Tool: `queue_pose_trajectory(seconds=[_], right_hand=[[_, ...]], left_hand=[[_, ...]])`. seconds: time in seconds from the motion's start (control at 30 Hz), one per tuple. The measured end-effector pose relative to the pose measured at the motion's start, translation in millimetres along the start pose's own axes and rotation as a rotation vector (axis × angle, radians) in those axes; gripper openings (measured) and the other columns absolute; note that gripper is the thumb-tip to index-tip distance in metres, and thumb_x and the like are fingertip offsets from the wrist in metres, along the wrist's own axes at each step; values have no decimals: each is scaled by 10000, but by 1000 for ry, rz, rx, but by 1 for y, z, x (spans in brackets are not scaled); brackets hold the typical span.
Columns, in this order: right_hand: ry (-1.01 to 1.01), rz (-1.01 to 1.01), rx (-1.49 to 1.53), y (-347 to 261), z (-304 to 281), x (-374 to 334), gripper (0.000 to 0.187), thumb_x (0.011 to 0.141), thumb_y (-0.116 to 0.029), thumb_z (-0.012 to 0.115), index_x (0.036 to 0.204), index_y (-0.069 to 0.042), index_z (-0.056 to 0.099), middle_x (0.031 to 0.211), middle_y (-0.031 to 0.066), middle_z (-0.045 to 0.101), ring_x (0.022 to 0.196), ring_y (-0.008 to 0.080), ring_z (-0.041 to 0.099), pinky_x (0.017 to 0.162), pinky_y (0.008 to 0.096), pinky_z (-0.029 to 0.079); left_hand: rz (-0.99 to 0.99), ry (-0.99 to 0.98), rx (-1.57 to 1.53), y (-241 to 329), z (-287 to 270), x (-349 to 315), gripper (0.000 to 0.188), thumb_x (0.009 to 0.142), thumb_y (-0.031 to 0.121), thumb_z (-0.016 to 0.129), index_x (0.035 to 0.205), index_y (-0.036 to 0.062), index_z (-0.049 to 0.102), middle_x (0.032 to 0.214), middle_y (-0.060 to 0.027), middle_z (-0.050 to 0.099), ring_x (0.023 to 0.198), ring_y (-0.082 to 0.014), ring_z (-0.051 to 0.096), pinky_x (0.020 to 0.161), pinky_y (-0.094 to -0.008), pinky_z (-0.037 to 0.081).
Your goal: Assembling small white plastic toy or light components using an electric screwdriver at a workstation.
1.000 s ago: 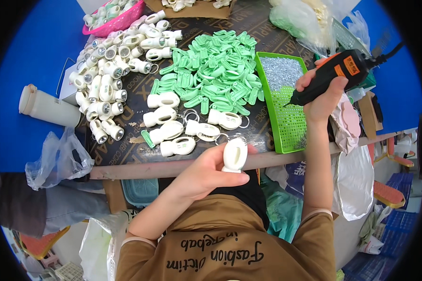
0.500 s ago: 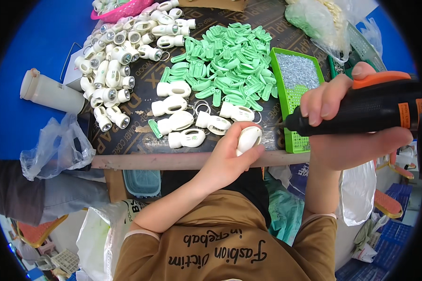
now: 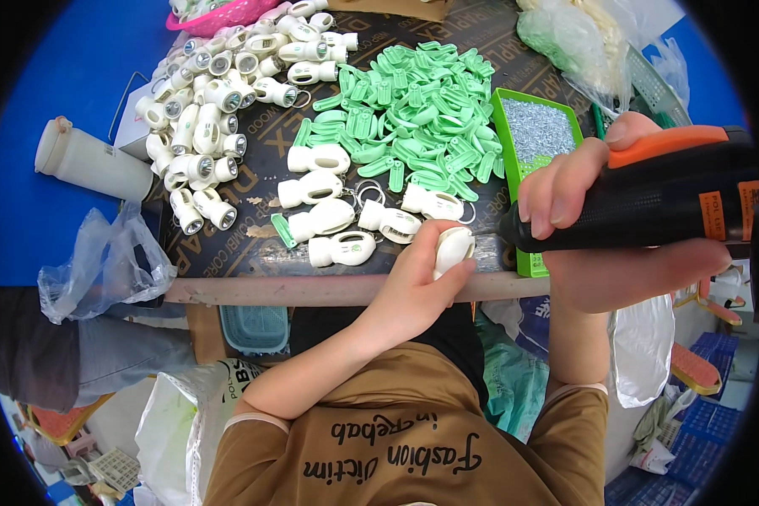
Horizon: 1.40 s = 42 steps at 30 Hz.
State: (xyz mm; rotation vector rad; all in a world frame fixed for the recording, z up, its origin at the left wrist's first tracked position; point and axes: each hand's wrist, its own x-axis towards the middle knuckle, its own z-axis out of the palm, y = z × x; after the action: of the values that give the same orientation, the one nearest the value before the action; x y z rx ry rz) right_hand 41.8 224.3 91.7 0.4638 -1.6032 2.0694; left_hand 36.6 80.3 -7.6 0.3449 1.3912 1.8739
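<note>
Close to the table's front edge, my left hand point(image 3: 417, 287) is closed around a small white flashlight point(image 3: 454, 251), its rounded end showing above my fingers. To its right, my right hand point(image 3: 565, 190) grips a black and orange electric screwdriver point(image 3: 658, 198) lying sideways, with its nose pointing left at the flashlight. Whether the bit touches the flashlight is too fine to tell. Several white flashlights point(image 3: 339, 250) with key rings lie just beyond my left hand, one with a green strip point(image 3: 283, 230) sticking out. A heap of green plastic pieces point(image 3: 413, 110) lies farther back.
A green tray point(image 3: 524, 263) of small silvery screws point(image 3: 538, 131) stands partly behind my right hand. Many finished-looking flashlights point(image 3: 207, 126) pile up at the left, near a pink basket point(image 3: 228, 17), a white tumbler point(image 3: 93, 160) and a clear bag point(image 3: 105, 266). More bags point(image 3: 565, 42) sit back right.
My right hand has shifted left with the electric screwdriver, bringing its nose closer to the flashlight. My left hand keeps its hold, almost unmoved.
</note>
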Motion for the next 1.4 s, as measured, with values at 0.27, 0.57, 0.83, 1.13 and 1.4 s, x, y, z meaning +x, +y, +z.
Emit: queue_pose_trajectory(seconds=[0.27, 0.57, 0.83, 1.13, 1.4], right_hand=[[103, 79, -140, -1, 10, -8, 963, 532, -861, 465, 1068, -62, 423, 626, 77, 529, 481, 166, 472, 496, 285, 389], [-127, 90, -173, 0, 16, -4, 974, 488, -860, 511, 1006, -39, 443, 613, 100, 546, 482, 187, 494, 480, 296, 424], [-55, 95, -156, 4, 17, -7, 963, 492, -856, 512, 994, -38, 441, 595, 95, 539, 466, 183, 486, 466, 291, 418], [35, 111, -121, 9, 17, -10, 950, 497, -851, 514, 980, -37, 439, 574, 90, 531, 448, 179, 478, 450, 286, 411], [37, 99, -70, 13, 15, -9, 933, 521, -849, 500, 972, -35, 436, 563, 87, 523, 440, 176, 476, 443, 283, 409]], left_hand=[[5, 14, -29, -1, -1, 1, 304, 849, 105, 554, 1095, 17, 399, 799, -29, 517, 592, -61, 474, 484, -214, 401], [-10, 27, -40, -2, -3, 3, 280, 839, 109, 566, 1062, 18, 423, 761, -14, 517, 576, -48, 466, 457, -210, 387], [0, 33, -14, -4, -4, 4, 270, 834, 105, 571, 1049, 17, 433, 789, -12, 523, 644, -39, 470, 504, -205, 395], [-6, 4, -49, -6, -6, 4, 252, 831, 100, 571, 1031, 21, 440, 781, -9, 513, 650, -39, 457, 510, -202, 388], [-3, 11, -2, -7, -5, 4, 253, 829, 110, 575, 1026, 22, 443, 770, -8, 507, 634, -48, 457, 505, -209, 390]])
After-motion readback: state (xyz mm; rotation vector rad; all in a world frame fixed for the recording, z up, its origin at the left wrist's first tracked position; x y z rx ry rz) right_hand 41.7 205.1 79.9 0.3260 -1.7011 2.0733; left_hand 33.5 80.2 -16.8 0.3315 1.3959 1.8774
